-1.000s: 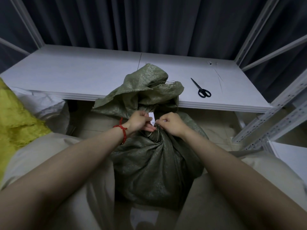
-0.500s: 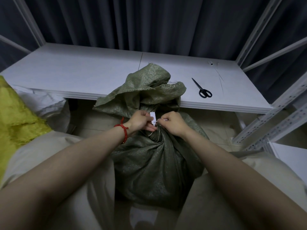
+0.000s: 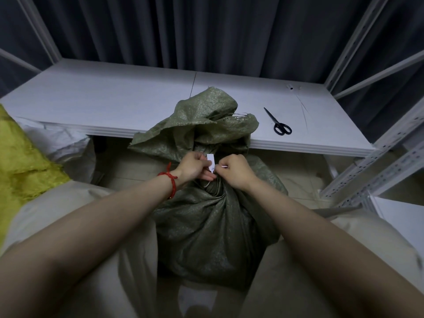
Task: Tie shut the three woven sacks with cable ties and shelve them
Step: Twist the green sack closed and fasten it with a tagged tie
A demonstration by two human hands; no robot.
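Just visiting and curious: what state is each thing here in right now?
Green sack: neck gathered, mouth flopped open above.
Cable tie: looped round the neck, loop looks slack.
Left hand: pinching the tie's white tag.
Right hand: pinching the tie's tail.
Scissors: closed, lying on the shelf.

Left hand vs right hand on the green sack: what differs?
The left hand wears a red cord; the right hand has none. The left hand pinches the cable tie at its white tag; the right hand pinches its thin tail. Both work at the gathered neck of the green sack.
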